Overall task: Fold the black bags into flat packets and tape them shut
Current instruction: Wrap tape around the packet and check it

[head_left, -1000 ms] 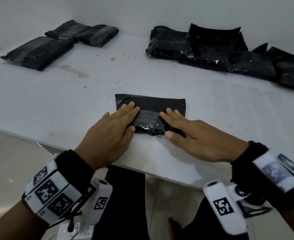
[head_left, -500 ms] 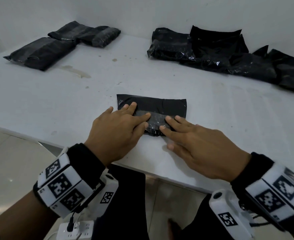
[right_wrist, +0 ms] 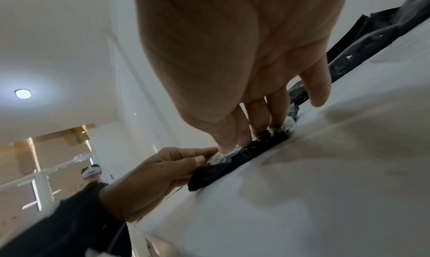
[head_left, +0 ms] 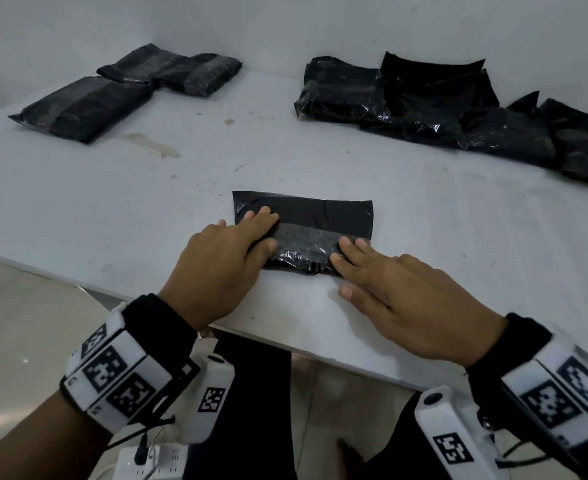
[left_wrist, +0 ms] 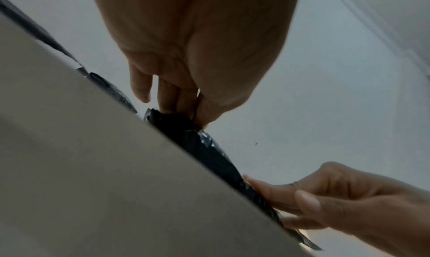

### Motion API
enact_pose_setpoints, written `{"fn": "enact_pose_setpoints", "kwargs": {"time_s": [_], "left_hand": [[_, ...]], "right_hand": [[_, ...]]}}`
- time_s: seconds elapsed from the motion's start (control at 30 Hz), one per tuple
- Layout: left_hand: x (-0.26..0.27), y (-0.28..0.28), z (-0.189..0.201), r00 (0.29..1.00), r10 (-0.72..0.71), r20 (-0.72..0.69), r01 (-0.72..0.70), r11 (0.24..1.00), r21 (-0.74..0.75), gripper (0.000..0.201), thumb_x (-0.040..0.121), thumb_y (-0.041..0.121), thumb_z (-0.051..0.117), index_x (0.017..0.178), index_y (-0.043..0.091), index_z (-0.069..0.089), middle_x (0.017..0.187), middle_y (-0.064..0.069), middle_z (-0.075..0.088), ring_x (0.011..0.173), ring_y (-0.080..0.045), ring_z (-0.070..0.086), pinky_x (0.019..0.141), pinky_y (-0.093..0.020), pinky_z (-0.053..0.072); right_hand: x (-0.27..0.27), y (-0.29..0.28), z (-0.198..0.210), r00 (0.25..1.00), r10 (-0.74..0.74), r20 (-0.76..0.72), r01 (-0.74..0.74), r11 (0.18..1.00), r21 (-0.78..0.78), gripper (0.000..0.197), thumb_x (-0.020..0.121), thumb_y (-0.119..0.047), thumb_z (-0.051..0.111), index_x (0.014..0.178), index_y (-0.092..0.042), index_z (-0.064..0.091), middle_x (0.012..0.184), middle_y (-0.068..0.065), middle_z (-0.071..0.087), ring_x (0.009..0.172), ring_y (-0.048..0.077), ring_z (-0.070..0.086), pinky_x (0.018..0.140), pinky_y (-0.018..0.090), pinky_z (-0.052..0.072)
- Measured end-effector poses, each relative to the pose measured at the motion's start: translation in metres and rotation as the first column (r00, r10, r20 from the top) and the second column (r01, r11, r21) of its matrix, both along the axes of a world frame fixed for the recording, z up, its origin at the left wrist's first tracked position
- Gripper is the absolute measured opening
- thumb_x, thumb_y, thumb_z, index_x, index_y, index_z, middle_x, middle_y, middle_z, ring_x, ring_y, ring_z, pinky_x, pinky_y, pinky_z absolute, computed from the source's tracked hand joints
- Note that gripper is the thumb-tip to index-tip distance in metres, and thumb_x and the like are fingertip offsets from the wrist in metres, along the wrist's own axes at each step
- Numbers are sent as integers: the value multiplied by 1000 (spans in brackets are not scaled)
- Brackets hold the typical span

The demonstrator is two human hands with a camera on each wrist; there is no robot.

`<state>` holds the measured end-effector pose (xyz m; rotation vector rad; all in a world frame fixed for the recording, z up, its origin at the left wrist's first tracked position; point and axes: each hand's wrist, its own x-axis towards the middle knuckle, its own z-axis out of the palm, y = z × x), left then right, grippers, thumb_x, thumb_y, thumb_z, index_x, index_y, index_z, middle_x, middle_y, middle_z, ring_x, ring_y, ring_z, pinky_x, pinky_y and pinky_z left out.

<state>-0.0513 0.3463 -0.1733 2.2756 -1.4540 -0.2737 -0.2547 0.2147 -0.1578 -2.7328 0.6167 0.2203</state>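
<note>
The left hand's fingers (head_left: 263,220) lie nearly straight and close together, pressing flat on the left end of the folded black packet (head_left: 313,216). The right hand's fingers (head_left: 349,245) are also extended and slightly spread, their tips pressing the packet's right near part, the thumb resting on the table just before it. Between the two sets of fingertips a dull strip of tape (head_left: 306,233) runs along the packet. The left hand (head_left: 216,268) and right hand (head_left: 410,299) both reach in from the near edge of the white table (head_left: 112,202), where the packet lies close to that edge.

Well beyond the packet to its left lie finished packets (head_left: 84,105); beyond it to the right sprawls a heap of loose black bags (head_left: 441,98) against the wall. Nothing lies between these and the packet.

Half a second ago the fingertips nearly met at the packet's middle; now they have slid apart toward its ends, baring the tape.
</note>
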Motion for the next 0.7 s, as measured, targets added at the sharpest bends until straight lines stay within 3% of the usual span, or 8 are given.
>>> {"fn": "enact_pose_setpoints", "kwargs": {"time_s": [0.07, 0.13, 0.2, 0.23, 0.3, 0.4, 0.47, 0.7], "left_hand": [[2, 1, 2, 998, 4, -62, -9, 997, -83, 55, 89, 37, 34, 138, 25, 55, 145, 11, 49, 130, -23, 51, 100, -37, 40], [3, -1, 3, 997, -4, -77, -7, 990, -139, 49, 89, 32, 41, 132, 22, 61, 139, 7, 55, 129, -16, 53, 98, -33, 43], [2, -5, 5, 1000, 3, -19, -6, 989, -148, 37, 92, 21, 51, 126, 18, 66, 136, 1, 59, 125, -21, 57, 97, -33, 45], [0, -8, 7, 1000, 6, 17, -3, 989, -148, 35, 91, 16, 53, 123, 16, 68, 136, -3, 60, 124, -26, 58, 98, -37, 47], [-5, -13, 8, 996, -33, 82, 44, 990, -130, 41, 87, 4, 52, 124, 12, 67, 141, -7, 56, 127, -31, 54, 103, -45, 45], [-11, -19, 3, 982, -151, 110, 156, 987, -36, 60, 89, -7, 43, 145, 15, 47, 157, -1, 34, 147, -17, 28, 120, -34, 22], [-9, -20, 0, 986, -161, 53, 162, 986, -24, 61, 93, -4, 39, 149, 18, 38, 160, 4, 26, 149, -11, 19, 121, -28, 15], [1, -17, -9, 980, -192, -44, 186, 977, -105, 57, 91, 1, 34, 146, 15, 42, 158, 2, 30, 149, -14, 21, 116, -17, 12]], "right_hand": [[-1, -5, 4, 1000, -2, 17, 1, 998, 69, 52, 103, -45, 34, 153, -33, 29, 161, -17, 9, 150, 3, 7, 119, 38, 27], [2, -7, 9, 998, -17, 60, 13, 998, 64, 48, 102, -46, 37, 147, -32, 44, 158, -12, 30, 148, 10, 25, 113, 41, 37], [11, -3, 16, 985, -33, 167, 41, 998, -42, 38, 101, -46, 39, 124, -26, 62, 129, -7, 64, 125, 19, 56, 91, 43, 51], [17, 0, 20, 982, -30, 189, 48, 994, -95, 34, 101, -45, 38, 115, -26, 62, 114, -8, 67, 110, 21, 61, 81, 43, 52], [27, 3, 21, 988, 23, 153, 0, 989, -151, 36, 103, -43, 34, 128, -27, 55, 130, -10, 60, 120, 20, 56, 90, 42, 49], [35, -1, 13, 997, 76, 0, -75, 991, -109, 52, 106, -39, 28, 155, -23, 26, 162, -9, 23, 150, 10, 15, 119, 35, 26], [34, -6, 10, 998, 64, -14, -65, 996, -64, 54, 107, -37, 27, 158, -24, 18, 164, -12, 14, 151, 7, 5, 121, 32, 19], [14, -4, 6, 998, 0, -56, -1, 1000, -28, 60, 104, -45, 22, 158, -26, 5, 164, -14, -2, 149, 0, -7, 123, 31, 15]]}}
